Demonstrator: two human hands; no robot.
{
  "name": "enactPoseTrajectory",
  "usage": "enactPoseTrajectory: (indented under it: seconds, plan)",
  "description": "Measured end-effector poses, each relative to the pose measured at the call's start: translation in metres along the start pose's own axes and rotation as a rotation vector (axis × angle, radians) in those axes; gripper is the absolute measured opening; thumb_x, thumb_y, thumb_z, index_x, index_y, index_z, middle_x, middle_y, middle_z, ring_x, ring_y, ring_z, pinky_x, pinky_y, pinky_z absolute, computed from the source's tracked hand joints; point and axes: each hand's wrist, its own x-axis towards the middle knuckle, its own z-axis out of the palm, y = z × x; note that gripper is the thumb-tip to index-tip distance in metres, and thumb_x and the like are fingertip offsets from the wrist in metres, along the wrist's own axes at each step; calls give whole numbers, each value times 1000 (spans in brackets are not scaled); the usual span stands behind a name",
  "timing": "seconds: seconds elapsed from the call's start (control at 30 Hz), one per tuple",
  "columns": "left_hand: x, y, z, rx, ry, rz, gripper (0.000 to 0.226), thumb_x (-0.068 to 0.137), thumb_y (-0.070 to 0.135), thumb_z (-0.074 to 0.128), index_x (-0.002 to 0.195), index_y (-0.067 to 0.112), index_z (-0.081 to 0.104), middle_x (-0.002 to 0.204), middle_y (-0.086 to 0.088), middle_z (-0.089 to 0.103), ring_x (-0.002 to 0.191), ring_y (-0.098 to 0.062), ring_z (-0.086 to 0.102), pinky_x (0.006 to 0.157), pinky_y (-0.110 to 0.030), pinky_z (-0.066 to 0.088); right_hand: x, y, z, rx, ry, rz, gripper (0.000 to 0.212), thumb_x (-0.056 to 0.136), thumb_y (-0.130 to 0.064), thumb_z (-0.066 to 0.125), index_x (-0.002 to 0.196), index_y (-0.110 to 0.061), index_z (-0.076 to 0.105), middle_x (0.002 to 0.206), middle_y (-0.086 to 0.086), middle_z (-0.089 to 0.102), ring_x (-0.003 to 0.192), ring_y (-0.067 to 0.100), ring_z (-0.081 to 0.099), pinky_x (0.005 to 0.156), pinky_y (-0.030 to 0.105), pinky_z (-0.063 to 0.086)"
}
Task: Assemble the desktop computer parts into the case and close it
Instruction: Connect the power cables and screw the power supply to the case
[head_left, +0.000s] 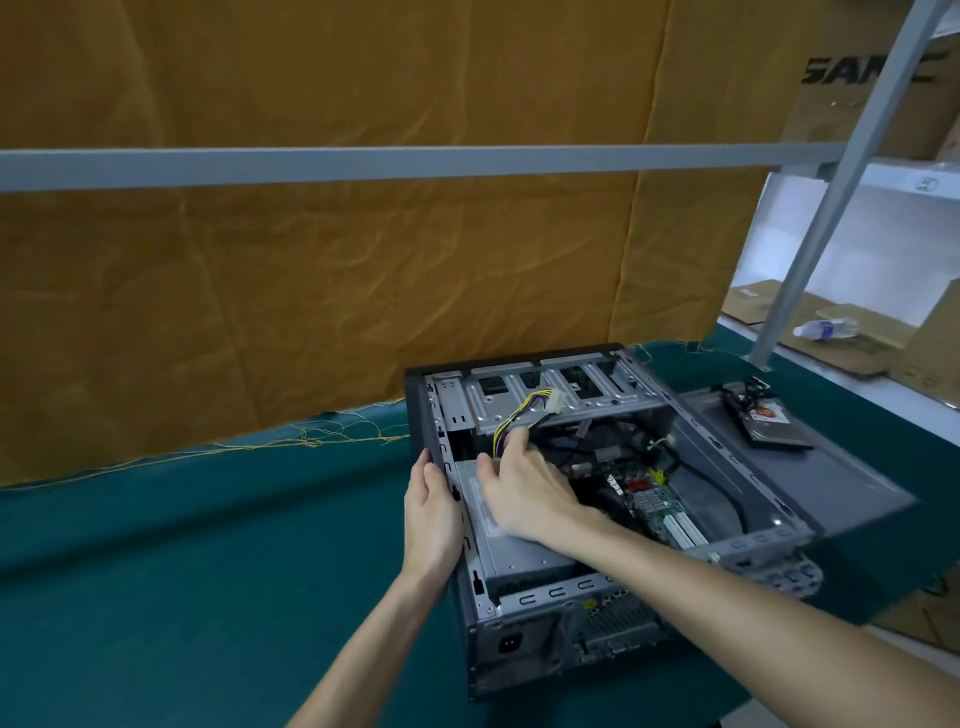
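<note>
While the left hand lies with straight fingers flat against the outer left wall of the computer case, the right hand reaches inside and pinches a bundle of yellow, black and purple wires ending in a white connector. The case sits open-topped on the green surface. In it lie one grey power supply at the near left, one motherboard with white slots, and a perforated drive cage at the far end. Beside the case, one hard drive rests on the detached side panel.
</note>
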Motion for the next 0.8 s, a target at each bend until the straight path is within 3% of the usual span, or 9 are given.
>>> enactPoseTrajectory:
  seconds: [0.1, 0.2, 0.43, 0.7, 0.8]
  plan:
    - [1, -2, -1, -4, -3, 4, 47, 111, 30, 26, 154, 16, 40, 153, -2, 50, 140, -18, 46, 121, -41, 32, 1, -4, -3, -12, -11, 3, 45, 107, -46, 32, 125, -8, 50, 124, 22, 56, 110, 43, 61, 83, 42, 45]
    - [0, -3, -1, 6, 5, 14, 48, 111, 31, 26, 156, 16, 38, 154, -2, 48, 141, -16, 44, 122, -40, 30, -9, 0, 3, -14, 48, -23, 45, 107, -46, 31, 123, -10, 53, 119, 20, 56, 101, 41, 64, 74, 39, 43]
    - [4, -4, 1, 30, 24, 31, 49, 111, 30, 27, 156, 14, 37, 156, -3, 46, 143, -18, 42, 122, -39, 29, -2, -6, -5, -33, 59, 16, 46, 106, -45, 35, 116, -7, 59, 119, 19, 61, 105, 40, 63, 75, 39, 43]
    - [3, -4, 2, 56, 40, 35, 48, 110, 28, 29, 156, 14, 35, 157, -5, 44, 144, -19, 40, 122, -38, 28, -3, -9, -3, -171, 124, -28, 47, 109, -38, 32, 125, -2, 58, 126, 21, 54, 103, 41, 64, 71, 36, 37]
    - [4, -3, 2, 54, 29, 29, 50, 109, 30, 32, 157, 15, 34, 156, -5, 45, 143, -20, 42, 122, -38, 29, 2, -11, -6, -156, 98, -49, 46, 109, -36, 32, 116, -2, 63, 123, 21, 53, 99, 41, 65, 68, 36, 36]
